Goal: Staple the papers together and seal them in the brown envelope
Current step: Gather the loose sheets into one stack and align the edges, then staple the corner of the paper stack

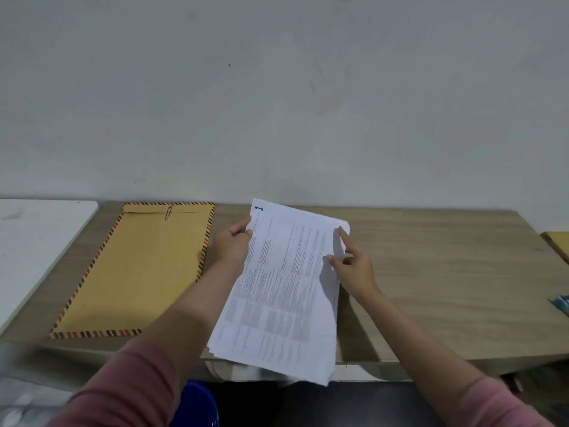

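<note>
A stack of printed white papers (pixel 283 291), marked "1" at its top left corner, is held tilted above the wooden table (pixel 446 272). My left hand (pixel 234 245) grips the stack's left edge near the top. My right hand (pixel 354 266) pinches the right edge, with the index finger on the top right corner. The brown envelope (pixel 138 272) with a striped border lies flat on the table to the left, flap end away from me, with a paper clip (pixel 168 212) on the flap. No stapler is in view.
A white surface (pixel 37 241) adjoins the table on the left. A yellow object (pixel 558 243) and a blue item (pixel 560 305) sit at the far right edge. A grey wall rises behind the table. A blue object (pixel 200 405) is below the table's front edge.
</note>
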Motion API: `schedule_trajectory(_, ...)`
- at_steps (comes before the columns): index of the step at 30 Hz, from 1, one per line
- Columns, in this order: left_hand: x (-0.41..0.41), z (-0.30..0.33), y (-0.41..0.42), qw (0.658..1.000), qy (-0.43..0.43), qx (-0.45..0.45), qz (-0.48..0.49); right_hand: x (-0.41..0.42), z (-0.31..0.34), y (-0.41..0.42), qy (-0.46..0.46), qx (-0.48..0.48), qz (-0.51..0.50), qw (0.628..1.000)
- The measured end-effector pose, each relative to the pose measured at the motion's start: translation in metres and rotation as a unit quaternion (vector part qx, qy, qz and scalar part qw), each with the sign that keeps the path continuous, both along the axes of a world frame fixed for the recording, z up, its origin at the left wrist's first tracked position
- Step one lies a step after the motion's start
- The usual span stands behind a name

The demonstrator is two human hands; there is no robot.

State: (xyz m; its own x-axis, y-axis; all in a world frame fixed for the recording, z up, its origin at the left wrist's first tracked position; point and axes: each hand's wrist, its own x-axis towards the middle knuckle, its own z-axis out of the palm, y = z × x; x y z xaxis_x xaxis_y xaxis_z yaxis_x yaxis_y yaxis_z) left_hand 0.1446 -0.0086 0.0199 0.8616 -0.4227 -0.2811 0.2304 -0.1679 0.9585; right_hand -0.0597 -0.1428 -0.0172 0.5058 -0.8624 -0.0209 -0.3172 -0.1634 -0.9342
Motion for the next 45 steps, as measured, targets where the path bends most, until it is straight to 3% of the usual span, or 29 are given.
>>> schedule_trajectory(5, -0.014, 0.002, -0.010, 1.000, 0.026, -0.002, 0.006, -0.010, -0.003, 0.004, -0.014, -0.004, -0.004, 1.000)
schedule_trajectory(20, -0.045, 0.014, -0.037, 0.979, -0.151, 0.062, -0.120, -0.016, -0.007, -0.003, 0.033, -0.032, -0.093, 0.995)
schedule_trajectory(30, -0.055, 0.008, -0.045, 0.961, -0.148, 0.041, -0.228, -0.036, -0.001, -0.005, 0.014, -0.064, -0.128, 0.990)
schedule_trajectory(41, -0.152, 0.035, -0.122, 0.954, -0.178, -0.011, -0.240, -0.146, 0.010, -0.075, -0.024, -0.059, -0.116, 0.991)
schedule_trajectory(45, -0.206, 0.036, -0.174, 0.943, -0.193, -0.003, -0.270, -0.207, 0.008, -0.114, 0.037, -0.080, -0.111, 0.990)
